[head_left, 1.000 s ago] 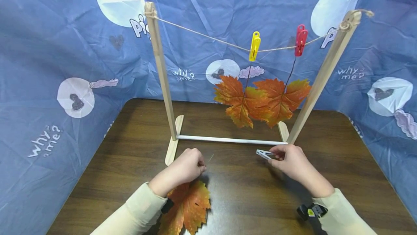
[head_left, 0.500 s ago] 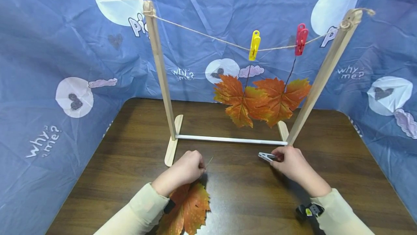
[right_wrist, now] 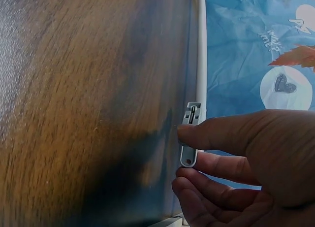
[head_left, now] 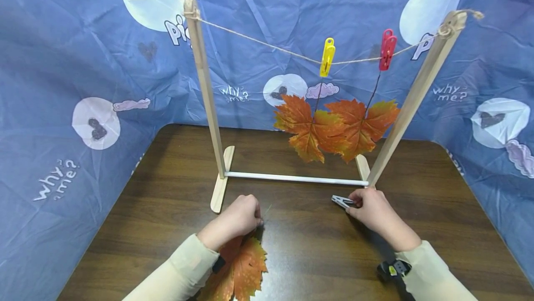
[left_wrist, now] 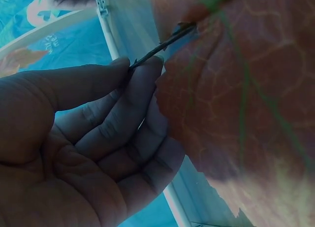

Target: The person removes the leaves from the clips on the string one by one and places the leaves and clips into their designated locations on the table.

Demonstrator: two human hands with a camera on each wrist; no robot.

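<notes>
My left hand point(head_left: 235, 220) pinches the thin dark stem point(left_wrist: 170, 42) of an orange-red maple leaf point(head_left: 249, 268) between thumb and index finger. The leaf hangs below the hand, partly hidden by my wrist. In the left wrist view the leaf blade point(left_wrist: 236, 99) fills the right side. My right hand point(head_left: 373, 208) holds a grey clothespin point(head_left: 343, 201) by its handle end, near the foot of the right post. In the right wrist view the clothespin point(right_wrist: 189, 148) sits between thumb and index finger.
A wooden frame stands ahead, with a left post point(head_left: 204, 87), a right post point(head_left: 417, 97) and a white crossbar point(head_left: 296, 178). On its twine point(head_left: 258, 41), a yellow clothespin point(head_left: 327, 57) and a red clothespin point(head_left: 387, 50) each hold a leaf stem. Brown tabletop point(head_left: 308, 254) lies beneath.
The left hand and its leaf have shifted slightly down. The right hand with the grey clothespin has moved a little to the right. Both hands keep their hold.
</notes>
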